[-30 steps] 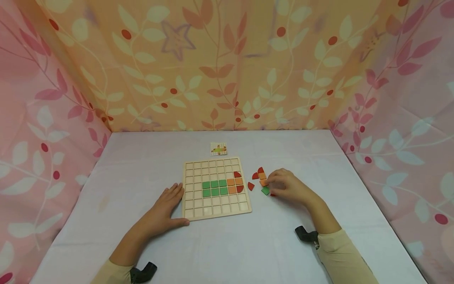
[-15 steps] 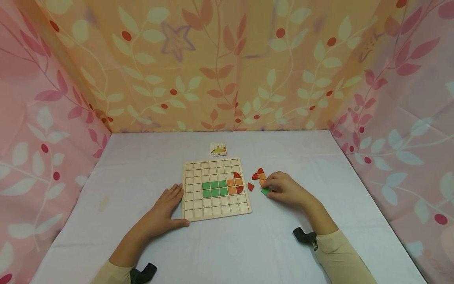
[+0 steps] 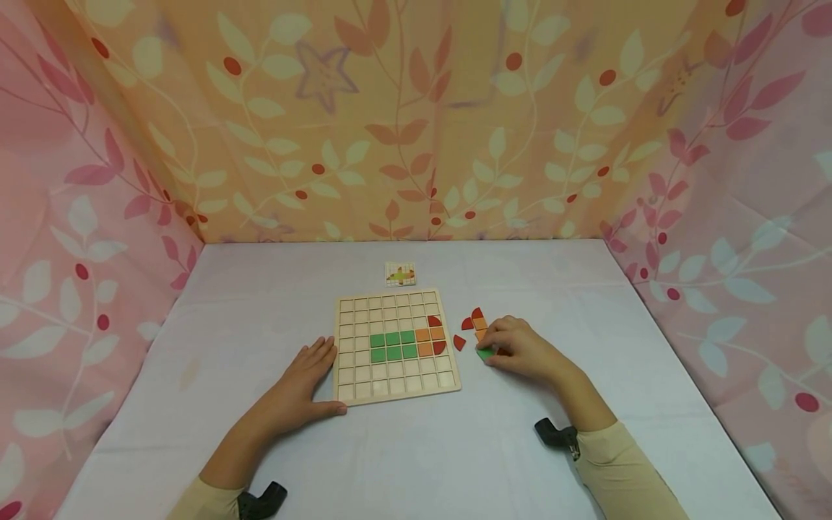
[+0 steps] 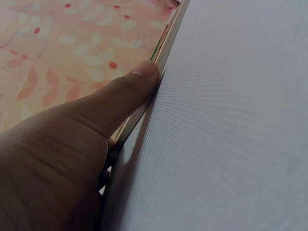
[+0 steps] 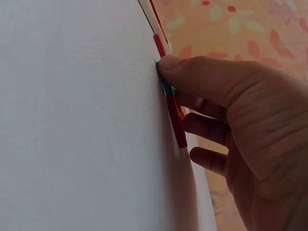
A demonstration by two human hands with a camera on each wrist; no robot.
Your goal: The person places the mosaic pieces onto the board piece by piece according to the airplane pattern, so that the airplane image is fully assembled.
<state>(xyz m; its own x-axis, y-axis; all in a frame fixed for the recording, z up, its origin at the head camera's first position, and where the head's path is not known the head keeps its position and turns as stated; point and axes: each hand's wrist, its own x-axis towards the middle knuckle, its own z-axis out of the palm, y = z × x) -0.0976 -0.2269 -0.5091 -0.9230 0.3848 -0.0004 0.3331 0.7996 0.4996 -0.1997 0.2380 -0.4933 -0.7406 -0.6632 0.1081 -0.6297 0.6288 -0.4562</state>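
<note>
A wooden grid board [image 3: 364, 383] lies flat on the table. In it sit a block of green square tiles [image 3: 393, 345], several orange square tiles [image 3: 425, 341] and two red quarter-round tiles [image 3: 435, 320]. My left hand [image 3: 302, 383] rests at the board's near left corner, fingers along the left side. Its thumb [image 4: 147, 72] presses the near edge in the left wrist view. Right of the board, my right hand [image 3: 525, 349] pinches a loose green square tile [image 3: 484, 354], thumb on its near side. A red tile [image 5: 176, 120] lies right beside that tile in the right wrist view.
Near the right hand lie a loose orange tile [image 3: 480, 324] and red quarter-round tiles [image 3: 459, 342]. A small picture card [image 3: 400, 274] lies behind the board. Patterned cloth walls [image 3: 403, 144] stand around the white-covered table [image 3: 260, 289].
My right hand has shifted slightly left and nearer, its fingers coming down onto the green tile, now partly covered. The left hand and the board have stayed put.
</note>
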